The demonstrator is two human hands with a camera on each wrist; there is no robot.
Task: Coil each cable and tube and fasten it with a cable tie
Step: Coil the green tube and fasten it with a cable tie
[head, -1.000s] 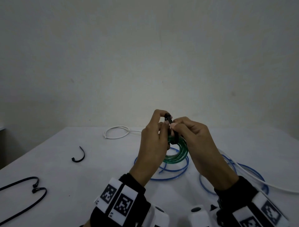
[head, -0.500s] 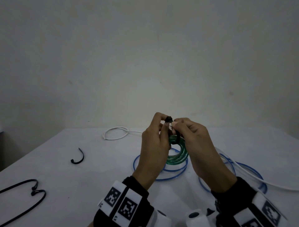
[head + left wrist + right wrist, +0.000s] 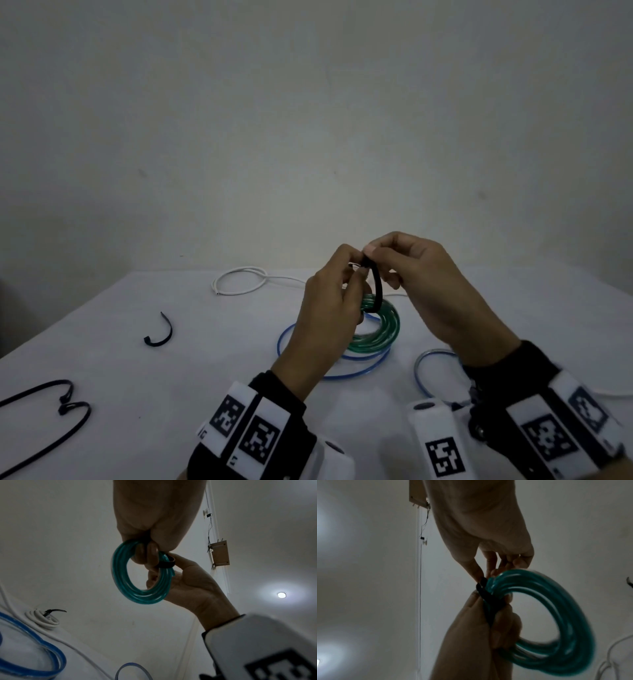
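White table (image 3: pixel 102 346) under a plain pale wall; you hold your work raised above it, both hands meeting in front of you. Your left hand (image 3: pixel 329 308) has its fingers curled through the green tube coil (image 3: pixel 380 325), gripping the bundled turns, while its thumb and forefinger pinch the head of the black cable tie (image 3: pixel 376 284) at the top; your right hand (image 3: pixel 421 284) pinches the same tie from the other side, thumb and forefinger closed on its upper end, the other fingers loosely curled. Below your fingertips the tie runs down as a loop around the coil's strands; from the left wrist view the band (image 3: pixel 165 565) sits wrapped across the coil (image 3: pixel 137 574) just beside your fingers. Beneath your hands lies a loose blue tube (image 3: pixel 342 368) on the table; beyond your fingertips a white cable (image 3: pixel 239 281) curls; well off to the left of your left hand lie a short curved black tie (image 3: pixel 161 332) and two more long ties (image 3: pixel 51 407); the left wrist view also shows a white coil (image 3: pixel 44 619) already tied.
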